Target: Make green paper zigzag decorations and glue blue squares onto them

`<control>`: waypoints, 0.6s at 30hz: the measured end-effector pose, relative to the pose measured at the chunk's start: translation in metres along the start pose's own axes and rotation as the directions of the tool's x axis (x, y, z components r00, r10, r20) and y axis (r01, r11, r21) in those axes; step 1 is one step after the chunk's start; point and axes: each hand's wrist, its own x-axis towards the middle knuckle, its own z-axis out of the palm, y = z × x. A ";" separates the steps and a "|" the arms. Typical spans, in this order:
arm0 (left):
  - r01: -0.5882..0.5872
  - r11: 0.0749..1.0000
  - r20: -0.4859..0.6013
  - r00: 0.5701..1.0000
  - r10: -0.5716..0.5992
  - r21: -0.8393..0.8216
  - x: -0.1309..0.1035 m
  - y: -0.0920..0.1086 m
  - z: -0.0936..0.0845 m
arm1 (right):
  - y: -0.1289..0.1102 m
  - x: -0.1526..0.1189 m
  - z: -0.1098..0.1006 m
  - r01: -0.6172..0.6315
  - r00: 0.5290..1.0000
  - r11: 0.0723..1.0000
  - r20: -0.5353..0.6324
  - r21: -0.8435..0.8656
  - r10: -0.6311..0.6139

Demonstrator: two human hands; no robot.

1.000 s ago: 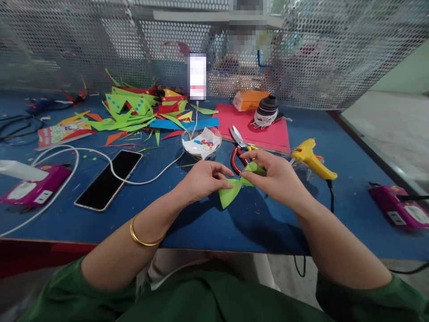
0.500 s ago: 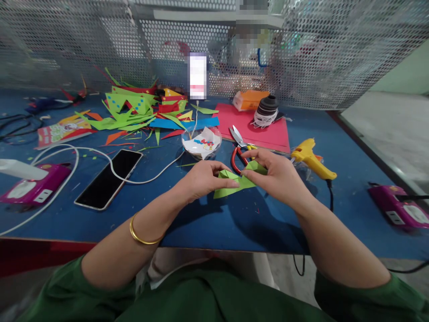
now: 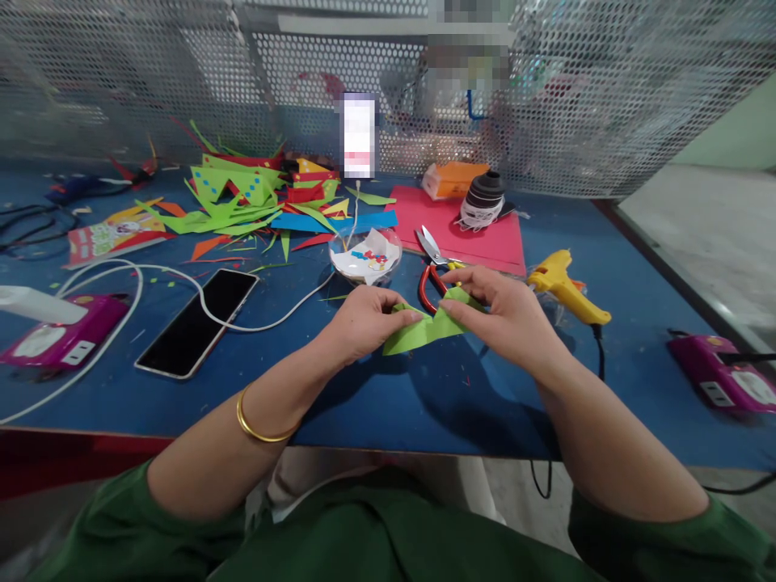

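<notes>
A folded green paper piece [image 3: 418, 335], in front of and slightly right of a clear bowl [image 3: 394, 263], stretches sideways between two hands, its long axis rising gently from its left end to its right, a notch in its upper edge. The left hand [image 3: 364, 323] pinches one end between thumb and fingers; the right hand [image 3: 500, 311] pinches the other. A second ago the left end hung as a corner pointing at the worker; now it spreads out leftward. Left of the bowl lie a phone [image 3: 197, 323], a white cable [image 3: 267, 331] across it, and, farther back, bright paper cutouts [image 3: 239, 190]. Right of the bowl, scissors [image 3: 426, 287] lie just beyond the paper, partly hidden by the right hand; farther right sits a yellow glue gun [image 3: 563, 283].
</notes>
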 end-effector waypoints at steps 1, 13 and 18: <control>0.002 1.000 -0.005 1.000 -0.002 -0.004 0.000 0.000 0.000 | 0.000 0.000 0.000 -0.001 1.000 1.000 -0.002 0.015 0.001; 0.052 0.982 -0.032 0.998 -0.059 -0.181 0.000 0.004 -0.001 | 0.009 0.005 -0.004 -0.068 0.997 0.984 -0.030 0.164 0.074; 0.080 0.963 -0.004 0.996 -0.084 -0.258 0.001 0.004 -0.003 | 0.011 0.006 -0.003 -0.062 0.996 0.985 -0.046 0.160 0.070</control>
